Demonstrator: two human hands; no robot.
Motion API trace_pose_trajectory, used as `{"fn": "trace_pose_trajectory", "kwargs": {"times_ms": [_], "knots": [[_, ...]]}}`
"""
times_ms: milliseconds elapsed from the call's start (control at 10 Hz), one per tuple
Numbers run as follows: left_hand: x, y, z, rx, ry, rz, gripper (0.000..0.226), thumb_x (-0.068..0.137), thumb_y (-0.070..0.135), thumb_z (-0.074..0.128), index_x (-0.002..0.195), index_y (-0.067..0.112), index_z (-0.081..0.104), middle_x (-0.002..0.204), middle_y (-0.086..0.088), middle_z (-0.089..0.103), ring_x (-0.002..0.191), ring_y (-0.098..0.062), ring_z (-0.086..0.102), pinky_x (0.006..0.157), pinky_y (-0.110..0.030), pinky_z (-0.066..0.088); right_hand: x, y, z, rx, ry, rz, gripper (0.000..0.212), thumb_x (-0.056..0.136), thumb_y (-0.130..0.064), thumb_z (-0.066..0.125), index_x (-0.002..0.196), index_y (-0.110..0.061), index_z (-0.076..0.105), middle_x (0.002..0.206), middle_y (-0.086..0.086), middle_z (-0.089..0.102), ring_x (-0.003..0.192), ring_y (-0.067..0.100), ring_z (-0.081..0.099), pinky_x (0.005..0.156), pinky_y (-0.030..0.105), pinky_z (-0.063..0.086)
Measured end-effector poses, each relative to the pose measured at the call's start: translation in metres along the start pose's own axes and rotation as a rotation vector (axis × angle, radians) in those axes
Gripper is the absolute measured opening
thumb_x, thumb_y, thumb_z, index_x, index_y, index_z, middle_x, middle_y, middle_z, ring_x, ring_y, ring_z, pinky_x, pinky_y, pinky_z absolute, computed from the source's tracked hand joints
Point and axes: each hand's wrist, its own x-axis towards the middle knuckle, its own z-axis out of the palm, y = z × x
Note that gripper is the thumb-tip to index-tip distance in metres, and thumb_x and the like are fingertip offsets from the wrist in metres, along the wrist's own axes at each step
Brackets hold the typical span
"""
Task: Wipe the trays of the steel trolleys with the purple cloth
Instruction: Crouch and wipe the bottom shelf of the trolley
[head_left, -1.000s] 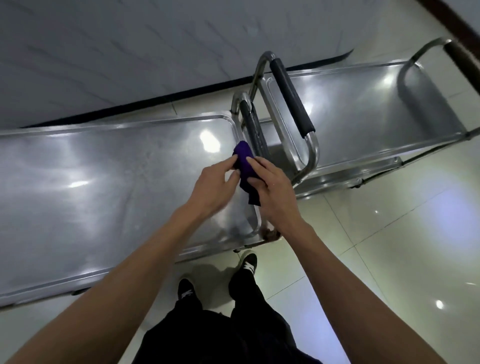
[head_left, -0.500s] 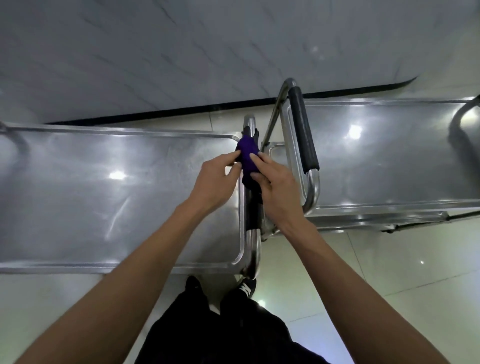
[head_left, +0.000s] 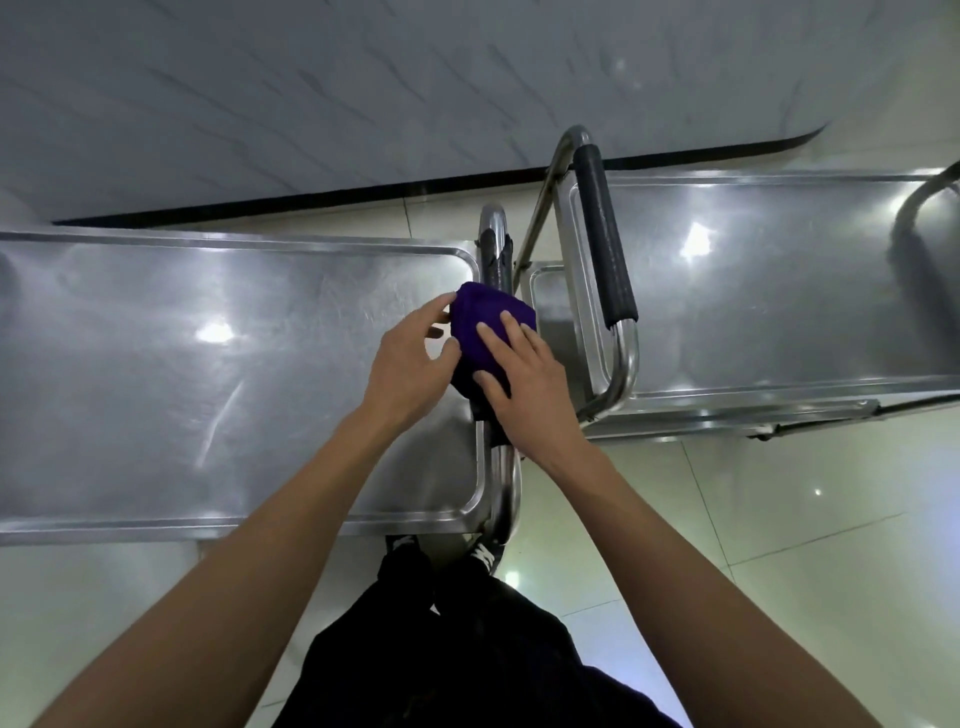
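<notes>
Purple cloth (head_left: 488, 332), soft and bunched into a rounded wad, is sitting over the right end of the left steel tray (head_left: 208, 364), against the trolley's push handle (head_left: 498, 467). I am pinching its left side with my left hand (head_left: 410, 369), thumb and fingers curled onto the fabric, and I am pressing down on it with my right hand (head_left: 530, 384), fingers lying flat on top and thumb tucked against its near side. Both trays are showing brushed, scuffed metal with raised, rounded rims. To the right, the second tray (head_left: 779, 291) is lying behind a black foam-wrapped handle (head_left: 605, 239). Pale glossy floor tiles (head_left: 779, 519) are spreading nearer me.
</notes>
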Motion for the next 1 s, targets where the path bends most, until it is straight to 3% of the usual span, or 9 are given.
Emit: {"fn": "trace_pose_trajectory", "kwargs": {"times_ms": [100,200,500,700,1000], "knots": [[-0.004,-0.007,0.003,0.201,-0.004,0.153,0.044,0.098,0.018,0.054,0.142,0.024,0.055,0.137,0.006,0.056,0.12,-0.009,0.054,0.101,-0.03,0.048,0.002,-0.004,0.004,-0.033,-0.027,0.023,0.057,0.102,-0.038,0.044,0.155,-0.034,0.025,0.166,-0.003,0.01,0.152,0.021,0.008,0.119,0.048,0.024],[-0.002,-0.01,0.004,0.318,-0.066,0.143,0.043,0.101,0.023,0.049,0.144,0.024,0.053,0.141,0.004,0.053,0.126,-0.014,0.05,0.105,-0.034,0.045,0.001,-0.006,0.006,-0.014,-0.023,0.049,0.057,0.102,-0.038,0.046,0.155,-0.035,0.026,0.166,-0.004,0.009,0.152,0.02,0.007,0.12,0.048,0.021],[0.007,-0.003,-0.009,0.463,-0.077,0.19,0.043,0.1,0.029,0.048,0.143,0.026,0.053,0.141,0.002,0.055,0.13,-0.019,0.047,0.105,-0.041,0.046,-0.002,-0.012,-0.007,0.011,0.006,0.106,0.055,0.102,-0.041,0.046,0.153,-0.03,0.032,0.163,0.001,0.023,0.149,0.022,0.023,0.118,0.045,0.025],[0.007,0.011,-0.016,0.618,-0.109,0.265,0.043,0.102,0.034,0.047,0.143,0.023,0.053,0.142,0.0,0.055,0.13,-0.022,0.047,0.104,-0.046,0.046,-0.002,-0.008,-0.023,0.001,0.006,0.11,0.05,0.102,-0.041,0.045,0.149,-0.022,0.043,0.154,0.006,0.042,0.14,0.023,0.039,0.115,0.044,0.033],[-0.02,0.066,-0.013,0.756,-0.03,0.272,0.042,0.103,0.037,0.041,0.14,0.023,0.053,0.135,0.0,0.06,0.123,-0.022,0.053,0.102,-0.048,0.047,-0.003,0.016,-0.086,0.017,0.027,-0.068,0.039,0.101,-0.035,0.05,0.139,-0.026,0.054,0.134,-0.001,0.061,0.123,0.021,0.054,0.103,0.037,0.041]]}}
